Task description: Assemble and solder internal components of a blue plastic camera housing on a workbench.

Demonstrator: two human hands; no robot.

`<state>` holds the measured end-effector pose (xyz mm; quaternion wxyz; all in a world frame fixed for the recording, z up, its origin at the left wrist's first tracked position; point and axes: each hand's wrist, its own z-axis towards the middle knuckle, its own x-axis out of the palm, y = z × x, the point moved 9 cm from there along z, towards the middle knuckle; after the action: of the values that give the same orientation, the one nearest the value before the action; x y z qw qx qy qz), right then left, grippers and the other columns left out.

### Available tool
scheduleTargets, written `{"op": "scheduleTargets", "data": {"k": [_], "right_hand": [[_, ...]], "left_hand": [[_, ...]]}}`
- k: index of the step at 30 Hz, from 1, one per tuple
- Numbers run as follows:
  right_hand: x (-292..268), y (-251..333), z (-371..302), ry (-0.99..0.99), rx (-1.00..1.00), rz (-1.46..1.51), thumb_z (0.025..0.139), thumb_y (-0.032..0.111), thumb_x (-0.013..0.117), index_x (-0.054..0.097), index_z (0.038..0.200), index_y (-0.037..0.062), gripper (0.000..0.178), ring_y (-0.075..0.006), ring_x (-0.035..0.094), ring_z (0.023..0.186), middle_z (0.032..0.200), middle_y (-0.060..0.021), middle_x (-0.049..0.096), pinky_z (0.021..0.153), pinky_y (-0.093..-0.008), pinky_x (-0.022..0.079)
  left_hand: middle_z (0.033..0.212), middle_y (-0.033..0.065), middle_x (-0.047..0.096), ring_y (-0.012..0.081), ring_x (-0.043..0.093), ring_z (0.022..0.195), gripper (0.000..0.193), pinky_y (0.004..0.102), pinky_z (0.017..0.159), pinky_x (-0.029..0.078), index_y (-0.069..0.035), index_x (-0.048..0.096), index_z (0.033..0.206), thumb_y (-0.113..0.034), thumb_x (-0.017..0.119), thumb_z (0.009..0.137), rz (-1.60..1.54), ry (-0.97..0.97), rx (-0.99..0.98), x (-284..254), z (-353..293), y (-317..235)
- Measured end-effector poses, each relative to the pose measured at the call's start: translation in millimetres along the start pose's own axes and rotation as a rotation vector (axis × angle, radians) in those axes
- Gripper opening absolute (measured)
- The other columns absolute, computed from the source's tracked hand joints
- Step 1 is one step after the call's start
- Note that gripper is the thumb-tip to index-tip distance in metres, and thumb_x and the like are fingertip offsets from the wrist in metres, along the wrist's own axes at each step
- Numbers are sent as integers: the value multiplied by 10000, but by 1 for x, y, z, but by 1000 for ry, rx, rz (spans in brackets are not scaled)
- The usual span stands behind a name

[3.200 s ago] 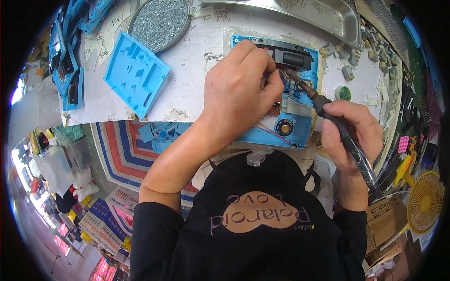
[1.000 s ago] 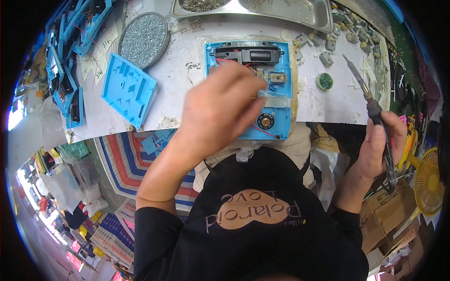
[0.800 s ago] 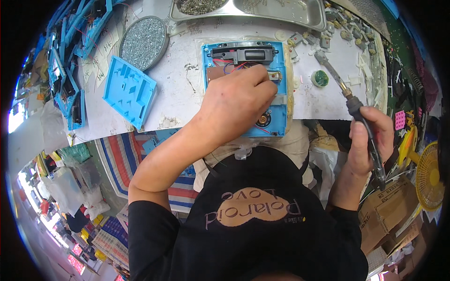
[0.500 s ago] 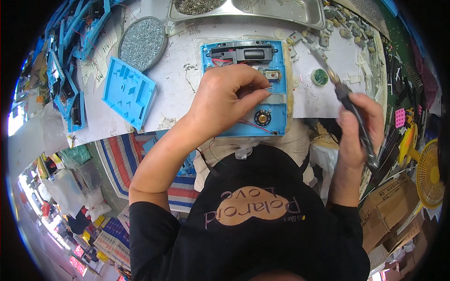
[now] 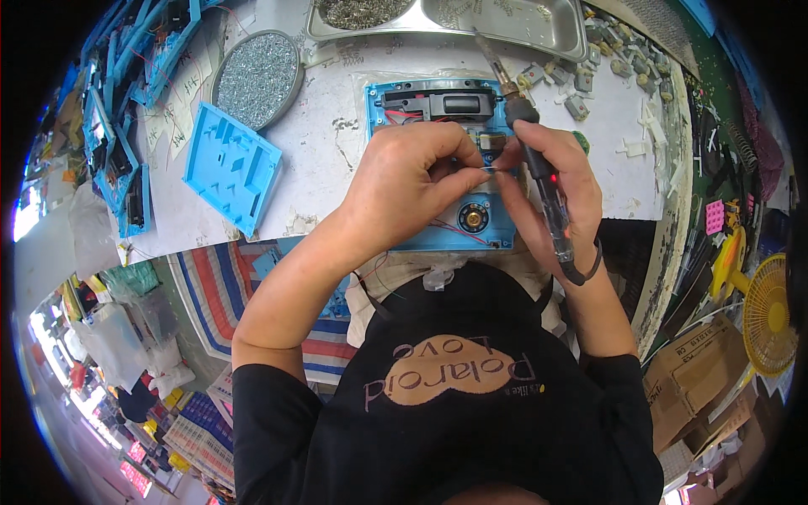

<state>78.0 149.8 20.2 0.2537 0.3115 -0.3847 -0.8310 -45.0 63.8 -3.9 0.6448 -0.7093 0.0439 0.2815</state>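
Blue housing (image 5: 501,223) sat on the tabletop (image 5: 324,181), inner side up, right in front of the person. Using it as reference.

Left hand (image 5: 414,172) was over the housing's middle, thumb and forefinger pressed together at the tips. Whatever sat between them (if anything) was too small to make out. Right hand (image 5: 555,181) was over the housing's right edge, wrapped on a soldering iron (image 5: 520,109); its fingertips reached in to the left ones, contact unclear. Iron ran up past the housing's far right corner, tip pointing away, small red light lit on the handle.

In the housing: black module (image 5: 461,103) along the far side, small motor (image 5: 492,141) at the right, round speaker (image 5: 473,218) at the near right, red wires (image 5: 454,229) beside it. Rest was behind the left hand.

Left of the housing: loose blue cover (image 5: 231,168), well apart. Farther left, a heap of blue casings (image 5: 118,126). Far left of it, a round dish (image 5: 299,80) of small metal parts. Beyond it, a steel tray (image 5: 539,35). Far right, scattered grey motors (image 5: 581,80); right, white plastic pieces (image 5: 652,126).
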Motion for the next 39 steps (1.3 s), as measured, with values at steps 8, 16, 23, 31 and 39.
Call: {"op": "scheduleTargets", "data": {"k": [8,16,23,31,39], "right_hand": [[-2,2,0,-28,-41,-73,732,-163,741,638,1278,43,593,-224,677,839,1003,-128,666,729,-300,547],[-67,11,-11,-24,93,-116,802,20,783,682,1182,0,393,-218,642,868,1083,-148,676,792,-324,530],[-81,16,-18,196,122,254,753,90,701,668,946,-13,220,-204,507,624,697,-73,583,663,-357,448],[-53,12,-18,320,104,157,709,75,698,668,910,7,215,-205,488,570,637,-45,551,581,-336,414],[-46,16,-12,321,37,136,648,33,694,684,895,21,247,-215,480,538,580,-26,522,540,-323,407]], "left_hand": [[791,30,681,62,601,682,106,239,609,489,16,691,906,-2,779,850,-37,32,-82,3,0,9],[906,100,676,249,685,821,145,338,719,548,-5,718,945,32,757,810,114,41,322,5,-8,-15],[1004,83,642,283,671,871,171,349,742,549,-47,701,919,-10,775,770,230,118,362,11,-11,-21],[1000,81,643,287,674,890,180,358,741,554,-52,683,912,-9,774,762,239,137,419,11,-14,-20],[996,81,642,286,678,879,223,356,719,558,-59,668,926,5,775,742,287,99,445,11,-19,-21]]}}
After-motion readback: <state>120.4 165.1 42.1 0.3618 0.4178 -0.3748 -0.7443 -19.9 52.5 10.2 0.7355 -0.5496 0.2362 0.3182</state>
